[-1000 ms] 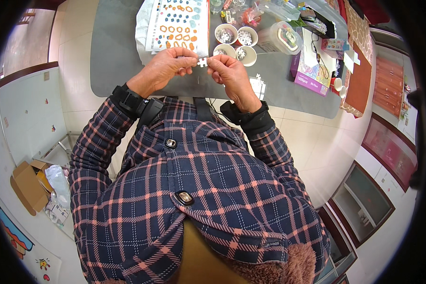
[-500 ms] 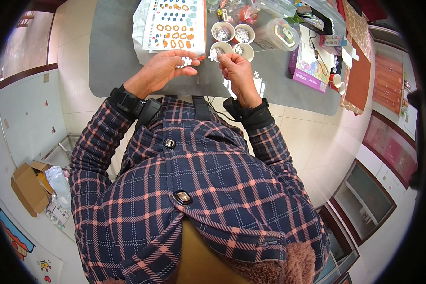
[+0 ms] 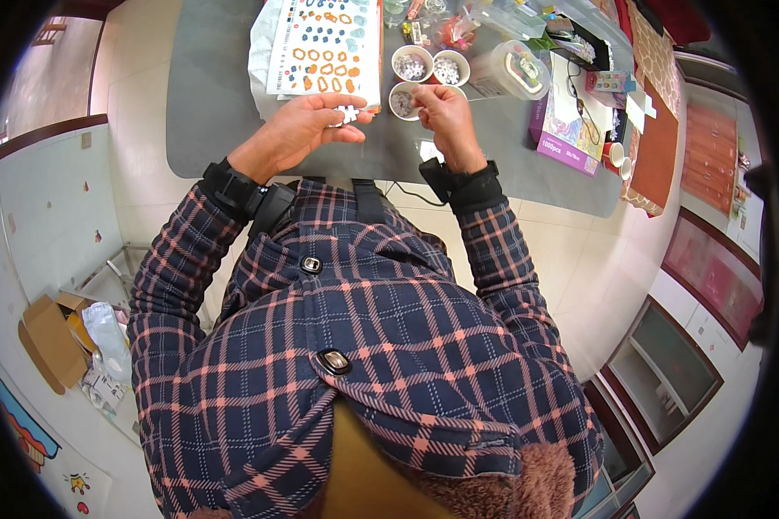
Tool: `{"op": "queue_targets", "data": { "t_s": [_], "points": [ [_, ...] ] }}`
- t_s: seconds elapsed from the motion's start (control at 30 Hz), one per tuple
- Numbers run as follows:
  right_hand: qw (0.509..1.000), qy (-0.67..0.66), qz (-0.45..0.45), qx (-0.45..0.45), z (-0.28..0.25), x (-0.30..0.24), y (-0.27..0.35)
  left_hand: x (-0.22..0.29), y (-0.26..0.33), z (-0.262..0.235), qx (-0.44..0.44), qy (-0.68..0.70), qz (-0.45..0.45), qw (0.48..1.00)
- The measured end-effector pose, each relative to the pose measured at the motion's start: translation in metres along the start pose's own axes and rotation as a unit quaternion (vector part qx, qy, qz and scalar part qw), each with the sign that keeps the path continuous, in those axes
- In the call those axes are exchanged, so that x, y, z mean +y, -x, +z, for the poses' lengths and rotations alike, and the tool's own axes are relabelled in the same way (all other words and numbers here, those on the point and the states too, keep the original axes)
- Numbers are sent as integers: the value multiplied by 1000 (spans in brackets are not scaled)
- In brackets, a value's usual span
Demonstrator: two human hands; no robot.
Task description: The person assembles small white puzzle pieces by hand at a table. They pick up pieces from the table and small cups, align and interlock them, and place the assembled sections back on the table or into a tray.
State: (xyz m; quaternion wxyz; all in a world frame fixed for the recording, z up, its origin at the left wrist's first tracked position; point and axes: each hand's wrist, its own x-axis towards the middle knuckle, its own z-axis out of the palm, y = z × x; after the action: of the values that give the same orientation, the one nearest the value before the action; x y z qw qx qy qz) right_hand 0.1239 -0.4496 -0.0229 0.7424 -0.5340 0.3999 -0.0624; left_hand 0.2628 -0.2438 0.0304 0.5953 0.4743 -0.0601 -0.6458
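Observation:
My left hand (image 3: 296, 131) is held palm up with its fingers curled around a few white jigsaw puzzle pieces (image 3: 347, 114). My right hand (image 3: 448, 119) is in a pinch above the near paper cups, its fingertips at the right rim of the near left cup (image 3: 393, 102). Whatever sits between those fingertips is too small or hidden to make out. That hand also covers the near right cup. Two farther cups, a left one (image 3: 396, 57) and a right one (image 3: 466, 66), hold white puzzle pieces (image 3: 447, 72); greyish pieces lie in the near left cup.
A printed sheet with orange and blue shapes (image 3: 325, 52) lies at the back left of the grey table (image 3: 208, 104). Right of the cups are a clear plastic tub (image 3: 523, 71), a purple puzzle box (image 3: 569, 149) and glasses (image 3: 587, 117). Small packets (image 3: 455, 33) lie behind.
My right hand has moved right and slightly away from me, now covering the near right cup. The white piece seen at its fingertips no longer shows. My left hand has barely moved.

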Motion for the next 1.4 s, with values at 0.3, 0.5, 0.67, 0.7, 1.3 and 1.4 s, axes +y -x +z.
{"op": "queue_targets", "data": {
  "t_s": [0.3,0.5,0.67,0.7,1.3,1.4],
  "points": [
    [994,22,14,-110,42,-15,54,-2,-3,1,-33,13,20,999],
    [991,28,-59,-119,47,-12,54,-5,-5,6,-31,-6,13,999],
    [991,49,-63,-112,44,-5,50,-4,-3,7,-28,-25,3,999],
    [991,49,-63,-111,44,-4,50,-3,-3,7,-24,-28,2,999],
    [995,-24,1,-94,39,-9,58,-10,-10,6,-5,-54,-14,998],
    [993,-8,-24,-113,39,-7,59,-11,-13,8,11,-84,-34,996]
  ]
}}
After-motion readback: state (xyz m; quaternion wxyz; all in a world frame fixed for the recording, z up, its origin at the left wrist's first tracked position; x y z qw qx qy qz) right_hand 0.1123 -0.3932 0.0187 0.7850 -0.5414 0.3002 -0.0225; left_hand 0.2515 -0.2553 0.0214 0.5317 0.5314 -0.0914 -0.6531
